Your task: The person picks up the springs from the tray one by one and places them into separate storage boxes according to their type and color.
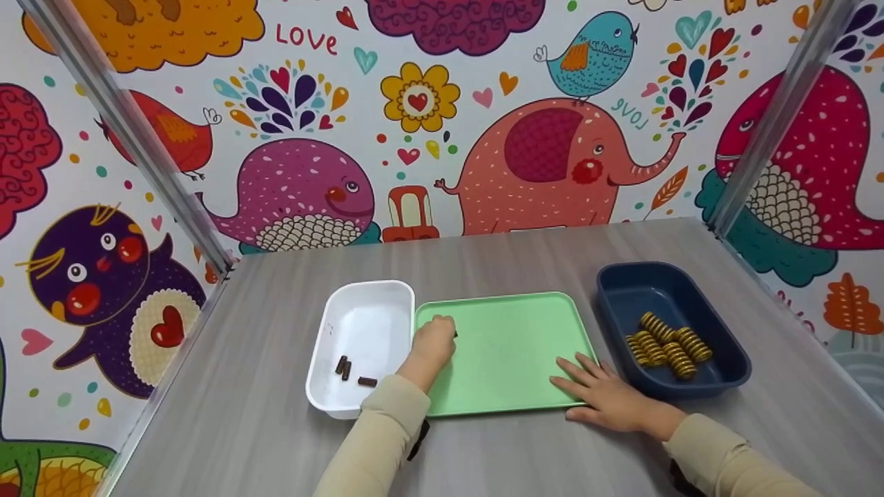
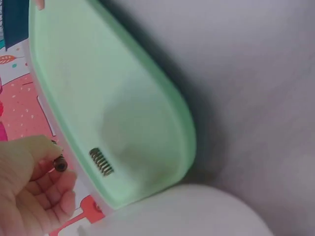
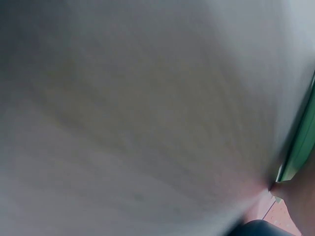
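Observation:
My left hand (image 1: 434, 348) pinches a small dark brown spring (image 2: 60, 163) between thumb and fingers, above the left part of the green tray (image 1: 511, 352). Another dark spring (image 2: 101, 162) lies on the tray near its end in the left wrist view; in the head view my hand hides it. With fingers spread, my right hand (image 1: 611, 400) rests on the tray's right front edge. Left of the tray, a white bin (image 1: 362, 304) holds 3 dark springs (image 1: 367, 381). The right wrist view is mostly a blurred grey surface, with a strip of tray at its edge.
To the right of the tray stands a dark blue bin (image 1: 635, 286) with several larger gold-coloured springs (image 1: 680, 359). Everything sits on a grey wood-grain table (image 1: 276, 331). Cartoon-printed walls (image 1: 421, 159) with metal posts (image 1: 148, 152) bound the table at the back and sides.

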Available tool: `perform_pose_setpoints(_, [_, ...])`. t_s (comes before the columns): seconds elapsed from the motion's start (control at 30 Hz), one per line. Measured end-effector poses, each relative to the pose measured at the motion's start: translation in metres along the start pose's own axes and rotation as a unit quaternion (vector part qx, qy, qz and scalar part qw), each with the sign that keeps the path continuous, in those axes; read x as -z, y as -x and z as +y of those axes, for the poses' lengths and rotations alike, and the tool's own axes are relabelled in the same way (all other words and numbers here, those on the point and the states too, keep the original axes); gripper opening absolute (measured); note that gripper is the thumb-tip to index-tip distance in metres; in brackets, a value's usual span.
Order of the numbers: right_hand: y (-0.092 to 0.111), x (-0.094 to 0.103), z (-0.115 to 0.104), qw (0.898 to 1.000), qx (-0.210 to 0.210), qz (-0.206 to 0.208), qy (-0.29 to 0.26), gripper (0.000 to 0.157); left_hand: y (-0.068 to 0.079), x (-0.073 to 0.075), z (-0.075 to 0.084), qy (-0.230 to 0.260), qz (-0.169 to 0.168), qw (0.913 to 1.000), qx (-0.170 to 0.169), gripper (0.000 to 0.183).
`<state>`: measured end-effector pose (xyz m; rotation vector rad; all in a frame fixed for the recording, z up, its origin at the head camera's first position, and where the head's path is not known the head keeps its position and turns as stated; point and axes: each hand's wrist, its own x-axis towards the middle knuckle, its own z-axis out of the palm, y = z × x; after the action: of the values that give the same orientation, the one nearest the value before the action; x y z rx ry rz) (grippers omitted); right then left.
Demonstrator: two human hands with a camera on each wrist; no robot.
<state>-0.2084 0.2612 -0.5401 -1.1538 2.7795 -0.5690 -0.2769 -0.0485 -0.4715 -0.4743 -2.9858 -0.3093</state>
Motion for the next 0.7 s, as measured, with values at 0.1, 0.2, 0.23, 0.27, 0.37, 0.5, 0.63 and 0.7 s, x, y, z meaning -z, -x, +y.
perform_pose_setpoints(0.1, [0.0,0.0,0.0,1.0,0.005,0.007,0.003,0.053,-0.002,0.005,-0.006,0.005,0.009,0.9999,0.006,0.003])
perform_pose_setpoints(0.2, [0.0,0.0,-0.001,1.0,0.007,0.011,0.007,0.053,-0.003,0.01,-0.012,0.011,0.016,0.9997,0.016,0.003])
perform_pose_setpoints(0.23, [0.0,0.0,-0.001,1.0,0.007,0.011,0.007,0.053,-0.004,0.012,-0.014,0.014,0.014,0.9996,0.021,0.002])
perform_pose_setpoints(0.27, [0.0,0.0,0.0,1.0,0.007,0.011,0.008,0.053,-0.004,0.014,-0.016,0.017,0.014,0.9994,0.025,0.002])
perform_pose_setpoints(0.37, [0.0,0.0,0.0,1.0,0.003,0.007,0.008,0.053,-0.004,0.02,-0.022,0.013,0.021,0.9992,0.031,0.005])
perform_pose_setpoints(0.5, [0.0,0.0,0.0,1.0,-0.002,0.0,0.002,0.054,-0.004,0.027,-0.031,0.004,0.04,0.9985,0.037,0.007])
perform_pose_setpoints(0.63, [0.001,0.0,0.0,1.0,-0.007,-0.002,-0.006,0.054,-0.003,0.034,-0.042,0.012,0.052,0.9972,0.052,0.008])
perform_pose_setpoints(0.7, [0.0,0.0,0.0,1.0,-0.007,-0.002,-0.009,0.054,-0.002,0.036,-0.048,0.017,0.051,0.9967,0.06,0.008])
